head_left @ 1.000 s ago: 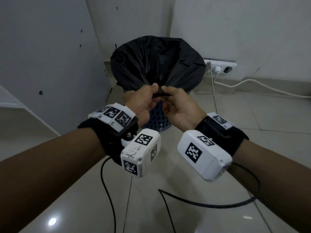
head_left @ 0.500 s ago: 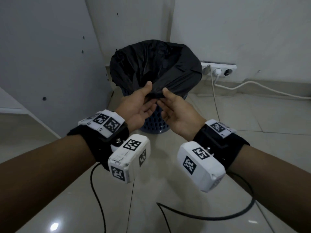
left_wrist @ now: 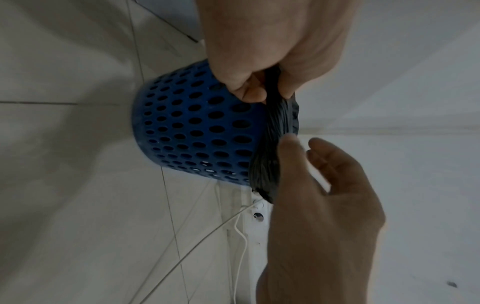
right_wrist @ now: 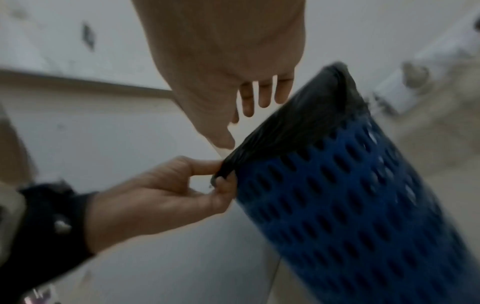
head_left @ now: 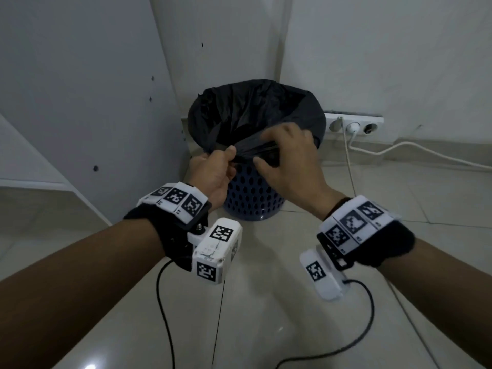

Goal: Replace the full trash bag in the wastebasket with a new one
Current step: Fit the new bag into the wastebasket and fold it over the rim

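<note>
- Between the left hand's thumb and curled fingers sits a gathered fold of the black trash bag, pinched at the near rim of the blue wastebasket.
- Just beyond that pinch, the bag stretches taut toward the right hand, which arches over the rim, back up, wrist raised.
- Under the right hand's spread, bent fingers lies the bag's edge; the thumb reaches toward the same fold, but whether they actually grip the plastic I cannot tell.
- Below both sets of fingers, the perforated wastebasket stands on the tiled floor in a corner, the bag lining it and folded over its rim.
- Right of the right fingertips, a wall socket strip holds a white plug.
</note>
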A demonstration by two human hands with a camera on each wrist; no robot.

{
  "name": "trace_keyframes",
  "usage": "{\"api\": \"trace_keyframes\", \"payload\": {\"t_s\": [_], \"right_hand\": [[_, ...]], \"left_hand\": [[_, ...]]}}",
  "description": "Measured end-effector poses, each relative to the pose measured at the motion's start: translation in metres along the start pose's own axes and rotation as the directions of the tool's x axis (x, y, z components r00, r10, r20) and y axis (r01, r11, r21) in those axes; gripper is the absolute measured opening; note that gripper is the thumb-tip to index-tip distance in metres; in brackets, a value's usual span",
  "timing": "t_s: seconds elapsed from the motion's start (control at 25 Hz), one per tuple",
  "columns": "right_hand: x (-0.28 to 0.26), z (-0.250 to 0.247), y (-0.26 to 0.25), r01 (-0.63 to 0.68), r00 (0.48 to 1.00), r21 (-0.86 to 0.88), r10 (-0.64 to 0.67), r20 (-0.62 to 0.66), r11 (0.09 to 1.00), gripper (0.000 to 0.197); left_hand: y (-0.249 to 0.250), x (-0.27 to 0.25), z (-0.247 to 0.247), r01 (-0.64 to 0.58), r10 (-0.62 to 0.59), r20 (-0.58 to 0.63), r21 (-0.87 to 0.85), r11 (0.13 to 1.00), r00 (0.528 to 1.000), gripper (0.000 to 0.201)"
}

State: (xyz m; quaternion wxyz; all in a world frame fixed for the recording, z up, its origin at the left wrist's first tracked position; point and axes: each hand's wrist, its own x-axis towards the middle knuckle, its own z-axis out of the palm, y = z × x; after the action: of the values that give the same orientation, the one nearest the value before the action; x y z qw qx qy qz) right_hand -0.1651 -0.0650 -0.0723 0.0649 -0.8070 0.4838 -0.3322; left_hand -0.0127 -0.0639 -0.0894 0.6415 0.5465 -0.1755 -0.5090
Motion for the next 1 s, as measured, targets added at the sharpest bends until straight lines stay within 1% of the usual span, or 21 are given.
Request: {"api": "trace_keyframes", "payload": {"t_s": [0.04,0.08,0.12,0.16,0.2,0.24,0.28,0.36,0.4,0.44,0.48,0.52,0.56,0.6,0.64,0.68,0.76,0.84,0.92,1.0], "right_hand": [[0.005,0.003,0.007,0.110,0.993,-0.153,-0.100,0.069,0.982,0.027],[0.009,0.006,0.011,0.171,0.982,-0.184,-0.151,0.117,0.968,0.025],[0.012,0.009,0.013,0.202,0.976,-0.122,-0.189,0.107,0.972,0.018],[0.013,0.012,0.015,0.234,0.971,-0.031,-0.232,0.054,0.972,0.007],[0.014,0.016,0.016,0.276,0.961,0.002,-0.276,-0.008,0.961,0.005],[0.013,0.020,0.015,0.318,0.947,-0.029,-0.319,-0.045,0.948,0.009],[0.012,0.023,0.015,0.350,0.933,-0.072,-0.354,-0.058,0.934,0.010],[0.015,0.023,0.017,0.353,0.933,-0.103,-0.358,-0.037,0.930,0.005],[0.018,0.018,0.019,0.324,0.945,-0.102,-0.326,0.003,0.940,0.008],[0.022,0.013,0.021,0.286,0.957,-0.116,-0.277,0.090,0.951,0.023],[0.029,0.006,0.023,0.260,0.948,-0.139,-0.225,0.223,0.956,0.039],[0.036,0.001,0.026,0.244,0.923,-0.154,-0.181,0.341,0.957,0.047],[0.042,-0.001,0.027,0.247,0.894,-0.128,-0.175,0.412,0.960,0.043],[0.044,-0.001,0.027,0.257,0.884,-0.073,-0.204,0.420,0.964,0.034],[0.043,0.001,0.026,0.256,0.900,-0.030,-0.227,0.373,0.966,0.026],[0.041,0.005,0.026,0.250,0.926,0.004,-0.240,0.292,0.968,0.022],[0.034,0.013,0.029,0.241,0.958,0.029,-0.242,0.153,0.970,0.020],[0.030,0.017,0.027,0.250,0.964,0.066,-0.255,0.074,0.966,0.017],[0.032,0.017,0.026,0.270,0.961,0.077,-0.274,0.041,0.960,0.019],[0.033,0.019,0.025,0.324,0.945,0.030,-0.325,0.028,0.946,0.018]], "left_hand": [[0.003,0.000,-0.002,0.004,-0.004,0.001,-0.004,1.000,1.000,0.003],[0.005,0.002,-0.003,0.012,-0.012,0.003,-0.008,1.000,1.000,0.005],[0.005,0.003,-0.004,0.016,-0.016,0.006,-0.010,1.000,1.000,0.006],[0.006,0.003,-0.005,0.014,-0.014,0.014,-0.011,1.000,1.000,0.007],[0.006,0.003,-0.006,0.011,-0.011,0.019,-0.013,1.000,1.000,0.008],[0.006,0.003,-0.006,0.012,-0.012,0.020,-0.017,1.000,1.000,0.009],[0.006,0.002,-0.006,0.011,-0.011,0.022,-0.020,1.000,1.000,0.010],[0.006,0.003,-0.006,0.001,-0.001,0.026,-0.010,1.000,1.000,0.013],[0.006,0.003,-0.006,-0.004,0.004,0.029,-0.001,1.000,1.000,0.015],[0.006,0.004,-0.007,-0.009,0.009,0.034,0.003,1.000,0.999,0.017],[0.006,0.004,-0.006,-0.011,0.011,0.039,0.004,1.000,0.999,0.018],[0.006,0.004,-0.007,-0.012,0.012,0.042,-0.002,1.000,0.999,0.017],[0.006,0.004,-0.006,-0.011,0.011,0.044,-0.012,1.000,0.999,0.016],[0.006,0.003,-0.005,-0.008,0.009,0.043,-0.023,1.000,0.999,0.014],[0.007,0.003,-0.005,-0.003,0.005,0.038,-0.034,0.999,0.999,0.014],[0.007,0.003,-0.004,0.004,-0.002,0.036,-0.046,0.999,0.999,0.016],[0.007,0.004,-0.004,0.025,-0.021,0.053,-0.061,0.998,0.998,0.019],[0.005,0.004,-0.003,0.050,-0.043,0.098,-0.070,0.996,0.994,0.026],[0.002,0.003,0.001,0.070,-0.059,0.121,-0.094,0.993,0.991,0.032],[0.002,-0.001,0.006,0.067,-0.051,0.128,-0.129,0.989,0.990,0.028]]}}
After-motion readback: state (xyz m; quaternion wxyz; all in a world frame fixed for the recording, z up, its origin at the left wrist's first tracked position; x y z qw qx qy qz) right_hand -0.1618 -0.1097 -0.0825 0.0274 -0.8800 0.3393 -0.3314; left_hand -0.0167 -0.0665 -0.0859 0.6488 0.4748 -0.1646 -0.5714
